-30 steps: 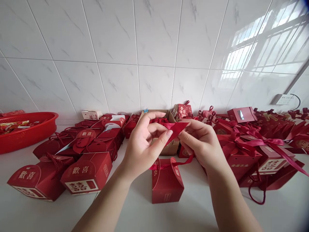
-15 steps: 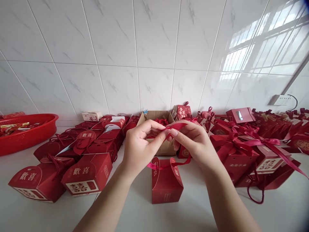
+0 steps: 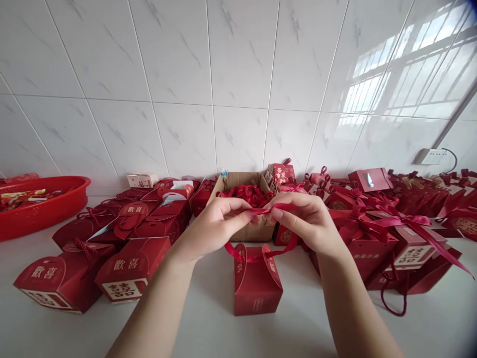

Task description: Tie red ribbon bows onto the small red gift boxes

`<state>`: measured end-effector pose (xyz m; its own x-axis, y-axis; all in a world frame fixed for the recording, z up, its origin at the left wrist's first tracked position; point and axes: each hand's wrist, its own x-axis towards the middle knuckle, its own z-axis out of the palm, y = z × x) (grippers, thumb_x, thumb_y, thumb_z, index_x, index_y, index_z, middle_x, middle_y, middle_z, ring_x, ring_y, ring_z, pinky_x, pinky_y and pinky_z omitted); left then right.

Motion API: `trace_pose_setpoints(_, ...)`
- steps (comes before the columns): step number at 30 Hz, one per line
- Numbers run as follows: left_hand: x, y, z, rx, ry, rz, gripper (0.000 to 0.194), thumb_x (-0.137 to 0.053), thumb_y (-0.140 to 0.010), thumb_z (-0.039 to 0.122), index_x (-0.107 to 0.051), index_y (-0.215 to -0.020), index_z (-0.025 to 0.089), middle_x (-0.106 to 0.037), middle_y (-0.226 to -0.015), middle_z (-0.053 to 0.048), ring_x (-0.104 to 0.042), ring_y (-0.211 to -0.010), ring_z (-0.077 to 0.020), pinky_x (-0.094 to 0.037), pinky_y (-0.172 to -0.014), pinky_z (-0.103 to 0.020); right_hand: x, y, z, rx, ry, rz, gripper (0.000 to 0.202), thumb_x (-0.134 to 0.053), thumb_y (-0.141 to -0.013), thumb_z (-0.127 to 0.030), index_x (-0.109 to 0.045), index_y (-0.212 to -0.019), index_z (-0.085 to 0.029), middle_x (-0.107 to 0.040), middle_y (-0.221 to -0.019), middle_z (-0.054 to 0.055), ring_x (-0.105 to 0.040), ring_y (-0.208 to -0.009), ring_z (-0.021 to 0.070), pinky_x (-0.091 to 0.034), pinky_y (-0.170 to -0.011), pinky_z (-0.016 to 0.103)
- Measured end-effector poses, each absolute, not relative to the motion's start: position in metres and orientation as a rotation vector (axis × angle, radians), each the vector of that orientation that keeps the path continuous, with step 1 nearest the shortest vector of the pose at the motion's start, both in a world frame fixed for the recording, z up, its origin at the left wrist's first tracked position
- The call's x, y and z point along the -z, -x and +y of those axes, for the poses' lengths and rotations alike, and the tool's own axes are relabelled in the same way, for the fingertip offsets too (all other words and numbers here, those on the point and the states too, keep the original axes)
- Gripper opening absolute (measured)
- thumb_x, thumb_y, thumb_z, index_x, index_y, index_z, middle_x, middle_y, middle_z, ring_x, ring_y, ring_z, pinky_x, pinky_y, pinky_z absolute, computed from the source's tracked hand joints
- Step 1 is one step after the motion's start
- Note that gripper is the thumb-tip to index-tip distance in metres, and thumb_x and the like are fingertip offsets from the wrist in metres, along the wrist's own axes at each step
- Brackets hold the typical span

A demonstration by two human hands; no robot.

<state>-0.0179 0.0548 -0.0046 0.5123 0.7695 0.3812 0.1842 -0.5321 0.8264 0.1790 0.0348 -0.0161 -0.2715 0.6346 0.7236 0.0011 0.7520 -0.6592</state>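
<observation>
"So, what's hard to make out?"

"Mostly the middle of the ribbon (image 3: pixel 288 248). The left hand (image 3: pixel 208 226) and the right hand (image 3: pixel 311 221) cover much of it, so I can't tell whether it is knotted. They also block part of the carton (image 3: pixel 253 233) behind, which has red ribbons heaped inside. The basin (image 3: pixel 44 219) is cut off at the left edge, and the right forearm hides some of the bags (image 3: pixel 368 253)."

"How open are the hands?"

"Both are half curled. The left hand pinches the ribbon between thumb and fingers; the right hand does likewise, its fingertips close to the left's. I can't tell if they touch."

"And the box?"

"Upright on the desk (image 3: pixel 208 318), just below the hands and apart from them. The ribbon crosses its top between two rounded flaps, then loops up either side to the fingers."
</observation>
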Motion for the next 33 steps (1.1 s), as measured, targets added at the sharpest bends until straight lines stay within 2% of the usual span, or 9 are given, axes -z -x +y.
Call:
trace_pose_setpoints(4, 0.004, 0.017, 0.056, -0.988, -1.981, 0.865, 0.021, -0.054, -0.085, 0.033, -0.063, -0.072, 0.020, -0.058, -0.068, 0.000, -0.056, -0.065, -0.0152, -0.044, -0.055, -0.024, 0.016, -0.183, 0.035, -0.366, 0.475, -1.995, 0.013, -0.059, -0.083, -0.013, -0.070, -0.087, -0.019, -0.070, -0.083, 0.005, -0.064, -0.077, 0.0170, -0.053, -0.069, 0.031)
trace_pose_setpoints(6, 0.004, 0.016, 0.056, -0.974, -1.939, 0.921, 0.022, -0.052, -0.084, 0.031, -0.058, -0.067, 0.019, -0.050, -0.063, 0.002, -0.048, -0.059, -0.0126, -0.037, -0.052, -0.023, 0.017, -0.183, 0.036, -0.264, 0.492, -2.041, 0.017, -0.058, -0.081, -0.010, -0.071, -0.089, -0.018, -0.069, -0.084, 0.006, -0.064, -0.076, 0.0170, -0.053, -0.068, 0.031)
trace_pose_setpoints(8, 0.005, 0.015, 0.056, -0.979, -1.905, 0.954, 0.023, -0.053, -0.083, 0.031, -0.056, -0.064, 0.019, -0.047, -0.062, 0.003, -0.046, -0.061, -0.0123, -0.036, -0.054, -0.024, 0.019, -0.182, 0.037, -0.183, 0.512, -2.059, 0.019, -0.057, -0.080, -0.008, -0.071, -0.091, -0.016, -0.069, -0.085, 0.007, -0.064, -0.078, 0.0172, -0.054, -0.068, 0.031)
trace_pose_setpoints(13, 0.004, 0.015, 0.059, -1.078, -1.863, 0.964, 0.028, -0.056, -0.082, 0.040, -0.058, -0.064, 0.019, -0.053, -0.069, 0.001, -0.051, -0.074, -0.0166, -0.041, -0.066, -0.026, 0.020, -0.180, 0.039, -0.007, 0.560, -2.062, 0.018, -0.057, -0.081, -0.009, -0.072, -0.090, -0.015, -0.069, -0.084, 0.008, -0.062, -0.077, 0.0180, -0.053, -0.070, 0.033)
trace_pose_setpoints(18, 0.000, 0.015, 0.058, -1.096, -1.845, 0.847, 0.039, -0.045, -0.090, 0.041, -0.055, -0.059, 0.019, -0.055, -0.069, 0.000, -0.052, -0.079, -0.0166, -0.041, -0.079, -0.027, 0.020, -0.180, 0.041, 0.079, 0.601, -2.060, 0.017, -0.056, -0.083, -0.011, -0.072, -0.087, -0.013, -0.069, -0.082, 0.009, -0.061, -0.074, 0.0183, -0.052, -0.067, 0.034)
trace_pose_setpoints(23, 0.001, 0.015, 0.057, -1.067, -1.820, 0.837, 0.045, -0.044, -0.090, 0.048, -0.067, -0.066, 0.019, -0.064, -0.072, -0.003, -0.058, -0.079, -0.0194, -0.044, -0.086, -0.032, 0.022, -0.180, 0.044, 0.101, 0.606, -2.056, 0.017, -0.057, -0.083, -0.011, -0.072, -0.089, -0.013, -0.068, -0.082, 0.009, -0.060, -0.073, 0.0177, -0.051, -0.066, 0.034)
trace_pose_setpoints(25, 0.000, 0.016, 0.056, -1.065, -1.848, 0.867, 0.045, -0.045, -0.089, 0.051, -0.070, -0.068, 0.019, -0.065, -0.071, -0.004, -0.060, -0.081, -0.0208, -0.045, -0.086, -0.033, 0.022, -0.180, 0.044, 0.091, 0.605, -2.049, 0.017, -0.057, -0.084, -0.012, -0.072, -0.090, -0.014, -0.069, -0.083, 0.008, -0.060, -0.073, 0.0172, -0.052, -0.066, 0.033)
trace_pose_setpoints(30, -0.003, 0.021, 0.046, -0.973, -2.112, 1.016, 0.045, -0.046, -0.088, 0.056, -0.070, -0.073, 0.021, -0.061, -0.060, 0.000, -0.060, -0.067, -0.0175, -0.047, -0.065, -0.028, 0.021, -0.181, 0.044, -0.043, 0.613, -1.985, 0.019, -0.057, -0.083, -0.012, -0.072, -0.093, -0.017, -0.071, -0.086, 0.006, -0.064, -0.078, 0.0164, -0.053, -0.069, 0.030)
trace_pose_setpoints(33, -0.003, 0.023, 0.038, -0.953, -2.322, 1.093, 0.041, -0.047, -0.087, 0.055, -0.071, -0.080, 0.023, -0.068, -0.072, -0.001, -0.062, -0.077, -0.0196, -0.048, -0.070, -0.029, 0.022, -0.180, 0.046, -0.178, 0.621, -1.891, 0.019, -0.058, -0.084, -0.013, -0.073, -0.093, -0.019, -0.073, -0.093, 0.007, -0.067, -0.086, 0.0177, -0.054, -0.076, 0.031)
